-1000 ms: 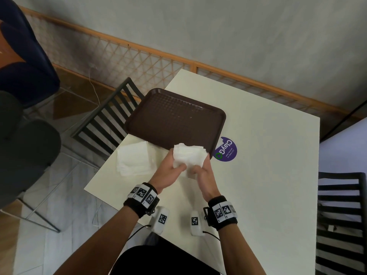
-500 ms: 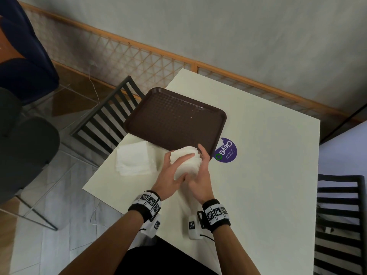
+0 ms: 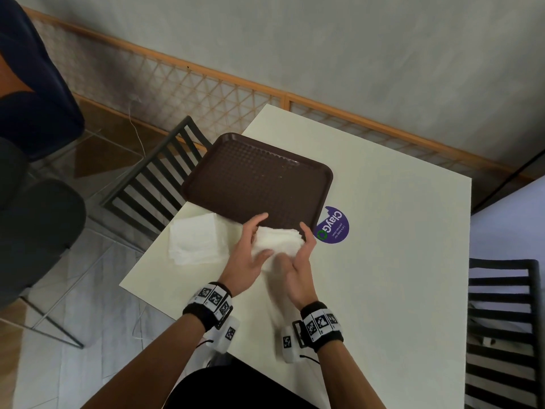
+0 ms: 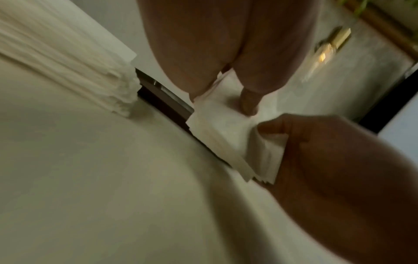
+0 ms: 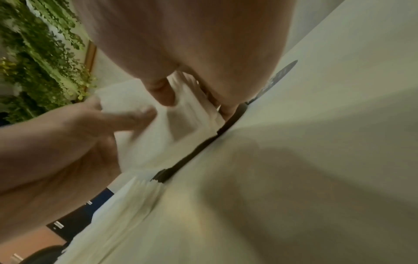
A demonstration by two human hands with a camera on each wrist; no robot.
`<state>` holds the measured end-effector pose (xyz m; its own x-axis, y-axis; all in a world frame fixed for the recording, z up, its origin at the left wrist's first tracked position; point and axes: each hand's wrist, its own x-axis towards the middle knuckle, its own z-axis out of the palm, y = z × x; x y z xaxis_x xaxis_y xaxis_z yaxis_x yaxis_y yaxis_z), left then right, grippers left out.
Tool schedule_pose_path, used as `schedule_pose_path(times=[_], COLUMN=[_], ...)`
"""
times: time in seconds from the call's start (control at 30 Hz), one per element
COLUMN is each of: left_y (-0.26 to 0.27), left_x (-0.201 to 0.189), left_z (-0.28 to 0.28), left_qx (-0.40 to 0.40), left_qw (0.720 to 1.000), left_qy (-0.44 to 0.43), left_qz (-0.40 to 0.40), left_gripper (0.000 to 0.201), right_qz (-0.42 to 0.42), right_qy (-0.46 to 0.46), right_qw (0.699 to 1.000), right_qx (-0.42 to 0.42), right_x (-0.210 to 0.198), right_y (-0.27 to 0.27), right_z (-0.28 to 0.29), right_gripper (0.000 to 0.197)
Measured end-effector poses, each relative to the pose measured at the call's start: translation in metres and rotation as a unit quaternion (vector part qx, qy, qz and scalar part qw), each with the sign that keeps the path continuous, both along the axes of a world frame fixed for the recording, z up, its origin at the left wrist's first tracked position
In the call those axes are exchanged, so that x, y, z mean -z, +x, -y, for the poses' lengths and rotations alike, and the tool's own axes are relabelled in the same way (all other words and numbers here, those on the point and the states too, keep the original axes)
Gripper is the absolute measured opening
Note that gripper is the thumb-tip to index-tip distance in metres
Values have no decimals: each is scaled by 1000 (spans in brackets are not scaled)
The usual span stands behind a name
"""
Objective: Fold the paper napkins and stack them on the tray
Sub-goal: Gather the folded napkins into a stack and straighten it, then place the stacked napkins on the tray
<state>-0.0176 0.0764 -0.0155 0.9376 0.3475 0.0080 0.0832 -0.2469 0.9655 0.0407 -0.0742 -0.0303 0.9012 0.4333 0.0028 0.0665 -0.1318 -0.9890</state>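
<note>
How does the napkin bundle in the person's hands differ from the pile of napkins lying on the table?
The held napkins are gripped between the left hand and the right hand, next to the tray; the napkin pile lies untouched on the table, to their left. The held napkins look bunched and narrower; the napkin pile lies flat and spreads wider. Both are white paper, and neither is on the tray.

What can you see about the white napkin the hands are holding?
The napkin is white, soft-looking paper, folded into several layers with thin edges showing at one side. It is held between the left hand and the right hand, just at the near edge of the brown tray, above the table.
</note>
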Motion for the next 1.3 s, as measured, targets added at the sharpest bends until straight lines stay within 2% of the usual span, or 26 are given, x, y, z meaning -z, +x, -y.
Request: schedule_pose_path(times=[0.13,0.2,0.37,0.47,0.57,0.73,0.87,0.93,1.03,1.13,1.23,1.3], left_y=[18,27,60,85,112,154,177,180,177,167,143,113], left_x=[-21,-24,-29,-28,-27,-34,-24,-15,-9,-16,-32,-39], left_z=[-3,-6,-31,-54,-77,-112,-130,-136,-142,-149,-161,-169], left_qx=[-49,-49,-86,-108,-121,-131,-62,-30,-8,0,-31,-71], left_qw=[990,987,991,991,984,964,946,933,926,928,939,943], left_qy=[-125,-146,-94,-4,58,126,208,234,239,247,247,245], left_qz=[-38,-56,-41,-76,-117,-192,-242,-273,-291,-278,-238,-212], left_gripper=[100,103,79,65,52,35,34,38,43,45,35,27], right_qz=[-5,6,31,44,42,-14,-43,-50,-26,7,69,72], right_qy=[45,49,29,-9,-73,-156,-232,-287,-367,-415,-380,-339], right_qw=[997,996,993,991,991,984,971,957,930,910,922,938], right_qx=[58,75,113,126,107,88,42,9,-11,-3,26,8], right_x=[-12,-23,-29,-28,-30,-28,-21,-18,-11,-18,-36,-45], right_y=[12,20,44,62,89,136,160,161,159,153,136,118], right_z=[-7,-17,-41,-57,-77,-118,-145,-155,-162,-157,-147,-144], right_gripper=[62,55,38,18,7,8,19,31,44,41,31,20])
